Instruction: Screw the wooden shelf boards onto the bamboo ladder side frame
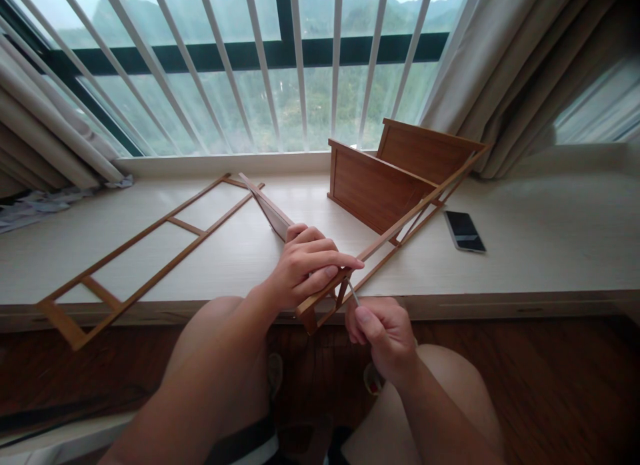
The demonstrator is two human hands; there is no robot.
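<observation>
A partly assembled wooden shelf (393,237) lies slanted across the ledge, its near end jutting over the front edge. My left hand (307,262) is closed over a shelf board (270,212) at this near end, the index finger stretched out to touch the frame's upper rail. In my right hand (383,335), closed fingers pinch a thin metal rod-like tool (353,292). Its tip meets the frame beside my left fingertip; its handle is hidden in my fist. Two wider boards (379,184) stand up from the shelf's far end.
A separate wooden ladder-like side frame (145,243) lies to the left, its near end overhanging the white ledge (540,252). To the right of the shelf rests a phone (465,231). Barred windows (280,85) and curtains (505,72) border the ledge. My knees are below its front edge.
</observation>
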